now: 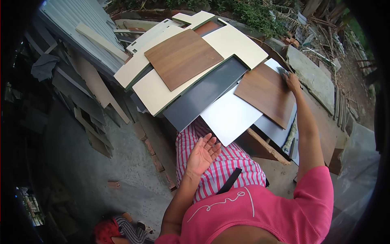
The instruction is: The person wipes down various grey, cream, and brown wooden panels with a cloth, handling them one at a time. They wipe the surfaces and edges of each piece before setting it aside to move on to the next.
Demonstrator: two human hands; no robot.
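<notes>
My right hand (291,81) reaches to the far right of the stacked boards. Its fingers are closed on a small grey rag (281,70), at the corner of a brown wood-grain board (266,94). Palm up and fingers loosely spread, my left hand (204,153) is empty over my striped trousers, just beside the near corner of a white board (230,116). A dark grey board (207,92) lies left of the white one. Farther back, a second brown wood-grain board (183,58) rests on cream boards (156,94).
Scrap boards lean on the left beside a corrugated metal sheet (83,28). A stone slab (310,77) and clear plastic sheeting (355,179) are on the right. Another person (122,232) is low at the bottom left, near a concrete floor (113,162) and a brick edging (156,160).
</notes>
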